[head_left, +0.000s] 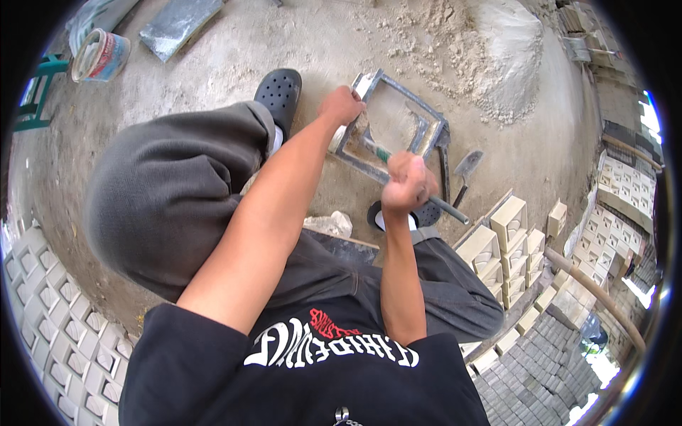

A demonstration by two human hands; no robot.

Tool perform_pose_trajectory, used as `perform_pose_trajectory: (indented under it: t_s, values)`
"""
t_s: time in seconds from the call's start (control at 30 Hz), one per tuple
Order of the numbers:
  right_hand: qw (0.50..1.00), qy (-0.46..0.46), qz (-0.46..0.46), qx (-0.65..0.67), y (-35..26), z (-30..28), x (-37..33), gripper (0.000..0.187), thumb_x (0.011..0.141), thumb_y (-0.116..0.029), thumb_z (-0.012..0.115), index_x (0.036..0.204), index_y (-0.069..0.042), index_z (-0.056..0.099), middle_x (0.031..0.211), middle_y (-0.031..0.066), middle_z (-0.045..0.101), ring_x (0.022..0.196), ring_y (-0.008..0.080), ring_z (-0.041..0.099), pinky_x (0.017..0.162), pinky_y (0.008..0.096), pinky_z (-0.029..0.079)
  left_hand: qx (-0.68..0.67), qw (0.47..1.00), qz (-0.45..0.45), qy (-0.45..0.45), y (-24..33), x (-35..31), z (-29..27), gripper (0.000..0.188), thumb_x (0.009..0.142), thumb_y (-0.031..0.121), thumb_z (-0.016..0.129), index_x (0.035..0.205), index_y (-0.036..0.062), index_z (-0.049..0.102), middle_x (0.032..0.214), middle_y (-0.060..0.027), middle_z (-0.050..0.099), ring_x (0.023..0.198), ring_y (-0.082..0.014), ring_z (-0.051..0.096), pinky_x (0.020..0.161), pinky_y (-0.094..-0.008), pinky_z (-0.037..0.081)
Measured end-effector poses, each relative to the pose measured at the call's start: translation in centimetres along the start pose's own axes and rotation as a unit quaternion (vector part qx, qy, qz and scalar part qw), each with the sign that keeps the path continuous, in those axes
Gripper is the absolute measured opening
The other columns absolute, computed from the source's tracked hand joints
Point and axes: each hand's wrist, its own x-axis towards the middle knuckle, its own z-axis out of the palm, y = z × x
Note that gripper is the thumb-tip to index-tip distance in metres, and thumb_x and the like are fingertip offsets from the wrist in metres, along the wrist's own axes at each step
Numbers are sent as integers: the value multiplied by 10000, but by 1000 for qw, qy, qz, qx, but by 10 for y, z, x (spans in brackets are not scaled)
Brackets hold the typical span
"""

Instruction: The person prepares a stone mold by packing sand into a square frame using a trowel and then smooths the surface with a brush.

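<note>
A square grey metal mould frame (413, 99) lies on the dusty floor between my feet, with sandy powder inside it and a smaller angled metal piece in its near right corner. My left hand (342, 106) is closed at the frame's left side, by a pale strip along that edge. In my right hand (410, 183) is a grey-green rod (449, 209), gripped in a fist and slanting across the frame's near side. The rod's far end reaches into the frame; what it ends in is too blurred to tell. The right hand is slightly smeared by motion.
A trowel (468, 165) and a dark bar (445, 170) lie right of the frame. Beyond is a heap of pale powder (508, 64). Cast blocks (509, 216) stand stacked at right, with more (53, 312) at lower left. A bucket (101, 57) stands far left.
</note>
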Motion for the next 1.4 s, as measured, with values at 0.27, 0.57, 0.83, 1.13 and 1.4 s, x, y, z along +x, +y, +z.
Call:
perform_pose_trajectory:
  t_s: [0.27,0.57,0.83,1.13,1.4]
  values:
    - [997,25,48,62,-18,15,18,438,953,-117,439,529,-36,365,497,21,408,442,100,335,442,290,238,-40,999,-28,-24,-3,-5,2,234,779,281,706,950,121,701,885,-76,724,686,-197,701,707,-338,544]
    - [991,47,64,-104,14,20,-10,410,982,-149,444,597,-9,439,541,16,454,489,109,402,451,283,281,-65,996,-48,-29,-3,-4,3,250,764,285,717,957,126,706,883,-68,726,716,-196,705,736,-342,540]
    - [975,-163,130,74,9,-10,27,513,1043,-214,382,553,-71,331,486,28,365,456,141,353,483,319,317,-97,993,-57,-46,-1,-2,0,233,756,257,737,908,84,704,913,-95,717,757,-213,706,684,-331,583]
    - [983,114,128,58,-13,21,33,492,1012,-206,462,545,-83,370,512,11,366,503,123,344,538,310,336,-101,991,-71,-59,-2,-1,-4,214,766,232,749,902,72,706,921,-98,715,767,-211,709,663,-319,604]
    - [991,-7,119,58,13,12,42,512,1028,-187,447,534,-58,411,488,28,406,466,134,385,511,304,365,-134,987,-62,-66,0,-3,-7,217,763,215,758,896,53,700,907,-107,713,780,-209,701,641,-340,611]
